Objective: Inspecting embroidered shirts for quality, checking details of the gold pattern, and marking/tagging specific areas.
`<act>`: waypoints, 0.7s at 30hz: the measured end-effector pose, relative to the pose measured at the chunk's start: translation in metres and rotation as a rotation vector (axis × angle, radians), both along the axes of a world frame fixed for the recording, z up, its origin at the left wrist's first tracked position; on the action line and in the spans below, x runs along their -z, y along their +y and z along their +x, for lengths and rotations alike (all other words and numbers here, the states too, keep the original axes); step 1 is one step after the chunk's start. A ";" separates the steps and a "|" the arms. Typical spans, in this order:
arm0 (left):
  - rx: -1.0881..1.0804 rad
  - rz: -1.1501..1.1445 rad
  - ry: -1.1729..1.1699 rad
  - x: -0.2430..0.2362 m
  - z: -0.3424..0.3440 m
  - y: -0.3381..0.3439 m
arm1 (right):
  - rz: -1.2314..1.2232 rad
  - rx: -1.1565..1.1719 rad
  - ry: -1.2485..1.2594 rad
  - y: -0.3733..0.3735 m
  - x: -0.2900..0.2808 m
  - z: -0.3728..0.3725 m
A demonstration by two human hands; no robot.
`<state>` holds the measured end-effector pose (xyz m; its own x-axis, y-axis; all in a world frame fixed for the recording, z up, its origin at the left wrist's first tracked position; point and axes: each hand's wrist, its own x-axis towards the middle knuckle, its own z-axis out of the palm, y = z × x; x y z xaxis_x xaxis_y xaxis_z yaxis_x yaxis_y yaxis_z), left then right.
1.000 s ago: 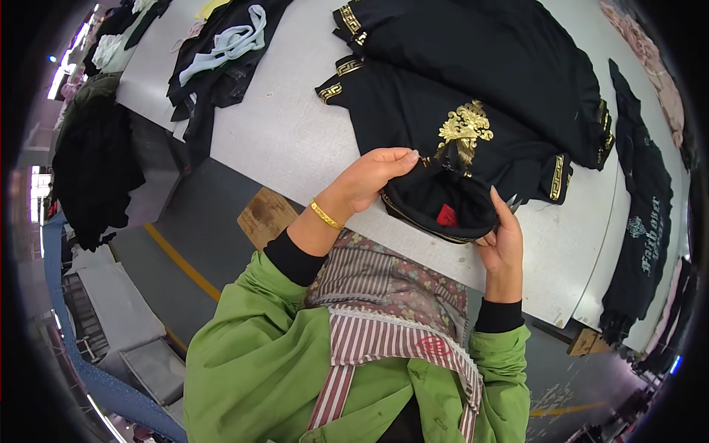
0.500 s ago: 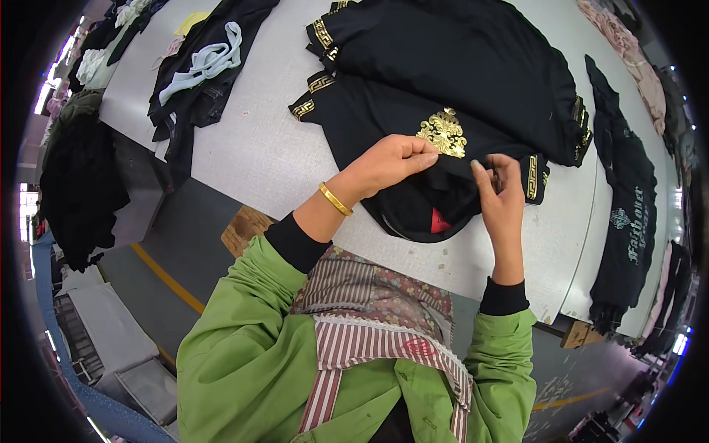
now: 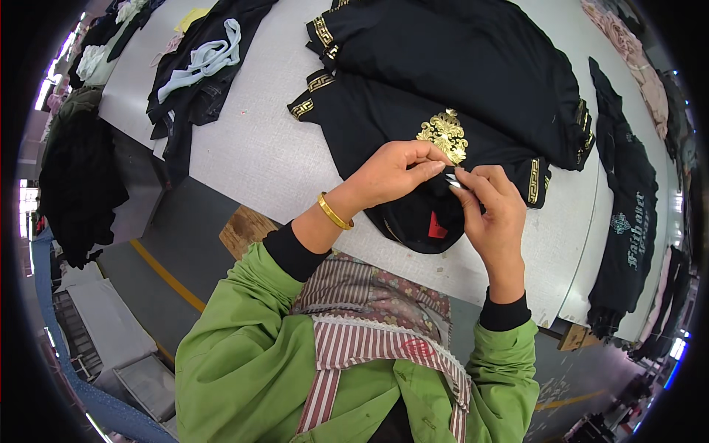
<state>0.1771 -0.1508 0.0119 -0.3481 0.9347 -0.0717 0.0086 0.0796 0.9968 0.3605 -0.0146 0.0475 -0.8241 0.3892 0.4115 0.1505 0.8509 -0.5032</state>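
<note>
Two bare hands at the neckline of a black T-shirt (image 3: 351,140), which lies face up on a pale grey tabletop (image 3: 247,151), its neck end toward the tabletop's near edge. The left hand (image 3: 395,171) reaches in from the left; its grip is narrow, thumb and forefinger pinching the far side of the neckline. The right hand (image 3: 493,210) faces it from the right, its grip closed around a small pointed metal tool (image 3: 455,183), of which only bright tips show; its exact kind cannot be told. The key relation is that between tips and cloth: the pinched edge lies just to the left of the right grip, the two sets of fingertips close together and about equally near it. Whether the tips touch the fabric cannot be made out. The shirt's longer visible span, cuff to cuff, runs roughly along the near edge. The cloth is matt black and softly creased; a gold scroll print (image 3: 445,131) sits just beyond the fingers, gold key-pattern bands trim the sleeves, and a red label (image 3: 437,226) shows inside the slack neck opening. A further black garment (image 3: 458,55) with similar cuffs lies beyond, toward the far edge.
</note>
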 end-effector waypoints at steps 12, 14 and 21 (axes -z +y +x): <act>-0.451 0.175 0.669 -0.001 0.009 -0.040 | -1.257 0.340 0.241 0.028 0.028 0.060; -0.458 -0.134 0.604 -0.009 0.028 -0.072 | -1.310 0.347 0.233 0.026 0.045 0.067; -0.430 -0.385 0.729 0.035 0.063 -0.070 | -1.182 0.200 -0.081 -0.009 0.061 0.060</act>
